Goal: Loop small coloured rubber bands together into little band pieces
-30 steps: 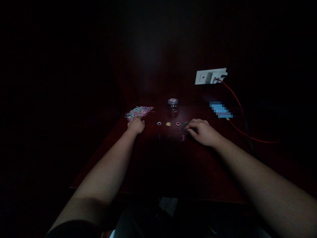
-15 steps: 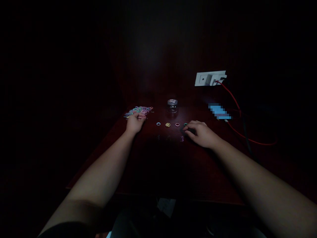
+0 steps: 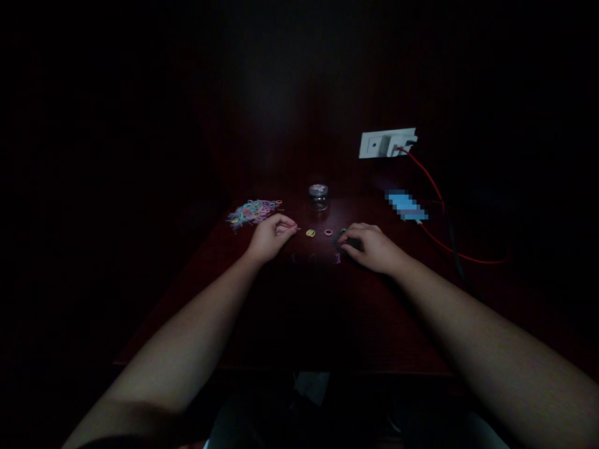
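My left hand (image 3: 275,237) is pinched closed, and a tiny pale elastic hair band (image 3: 299,229) shows at its fingertips. To its right lie yellow hair bands (image 3: 310,233), a pink hair band (image 3: 328,232) and a green hair band (image 3: 343,231) in a row. My right hand (image 3: 365,244) rests by the green band and partly covers it; its thumb and index finger are apart, with nothing visible between them. Nearer to me are a small purple band (image 3: 337,258) and other faint bands. A heap of multicoloured hair bands (image 3: 255,212) lies behind my left hand.
A small clear round jar (image 3: 318,193) stands behind the row on the dark red table (image 3: 281,312). At the right lies a phone with a blurred blue screen (image 3: 406,206), joined by a red cable (image 3: 449,252) to a charger in the wall socket (image 3: 373,144).
My left hand has moved right from the heap to the left end of the row, hiding the blue band there. My right hand stays by the green band. The view has shifted slightly.
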### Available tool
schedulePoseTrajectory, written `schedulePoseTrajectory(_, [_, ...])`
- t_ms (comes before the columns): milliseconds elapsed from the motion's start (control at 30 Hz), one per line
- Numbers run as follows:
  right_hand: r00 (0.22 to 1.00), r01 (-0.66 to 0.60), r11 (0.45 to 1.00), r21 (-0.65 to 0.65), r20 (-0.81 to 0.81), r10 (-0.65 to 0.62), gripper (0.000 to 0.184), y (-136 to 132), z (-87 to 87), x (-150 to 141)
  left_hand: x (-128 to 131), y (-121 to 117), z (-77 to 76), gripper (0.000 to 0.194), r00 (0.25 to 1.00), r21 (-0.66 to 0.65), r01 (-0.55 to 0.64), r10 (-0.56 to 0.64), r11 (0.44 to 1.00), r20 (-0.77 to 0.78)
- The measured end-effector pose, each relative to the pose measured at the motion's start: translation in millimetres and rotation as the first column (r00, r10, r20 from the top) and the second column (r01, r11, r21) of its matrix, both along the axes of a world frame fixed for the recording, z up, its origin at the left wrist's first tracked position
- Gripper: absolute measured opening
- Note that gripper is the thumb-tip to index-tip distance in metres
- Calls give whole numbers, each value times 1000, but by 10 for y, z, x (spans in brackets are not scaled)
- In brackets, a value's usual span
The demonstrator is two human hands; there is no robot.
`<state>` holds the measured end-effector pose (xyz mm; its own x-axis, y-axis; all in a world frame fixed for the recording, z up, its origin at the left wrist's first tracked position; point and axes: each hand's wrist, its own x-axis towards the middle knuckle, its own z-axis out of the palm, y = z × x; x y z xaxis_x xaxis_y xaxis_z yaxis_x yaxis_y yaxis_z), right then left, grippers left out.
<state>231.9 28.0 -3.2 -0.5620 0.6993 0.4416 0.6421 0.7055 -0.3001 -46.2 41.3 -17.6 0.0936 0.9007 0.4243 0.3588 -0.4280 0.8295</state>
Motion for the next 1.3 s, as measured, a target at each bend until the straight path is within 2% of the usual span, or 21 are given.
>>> schedulePoseTrajectory(167, [998,-54,998,-9,-35,54,12,-64,17,-91,241,-163,62,21,996,10,80,-80,997,-25])
schedulePoseTrajectory(300, [987,-104,995,13,-122,105,22,-154,69,-171,456,-319,123,18,989,26,142,-142,989,-30])
schedulePoseTrajectory(433, [965,-132,987,95,-217,149,6,-219,124,-189,567,-408,144,14,984,41,177,-175,983,-39])
schedulePoseTrajectory(533, [959,-125,985,121,-239,152,9,-233,139,-177,579,-414,132,14,986,53,167,-165,985,-39])
schedulePoseTrajectory(667, [962,-105,989,107,-240,128,9,-227,132,-162,573,-402,121,14,988,72,147,-143,987,-54])
schedulePoseTrajectory(1033, [972,-105,994,14,-211,105,8,-264,166,-148,583,-455,191,8,973,203,123,-79,971,-215])
schedulePoseTrajectory(1300, [967,-122,992,13,-224,122,4,-248,149,-117,565,-443,199,8,970,248,128,-70,960,-233])
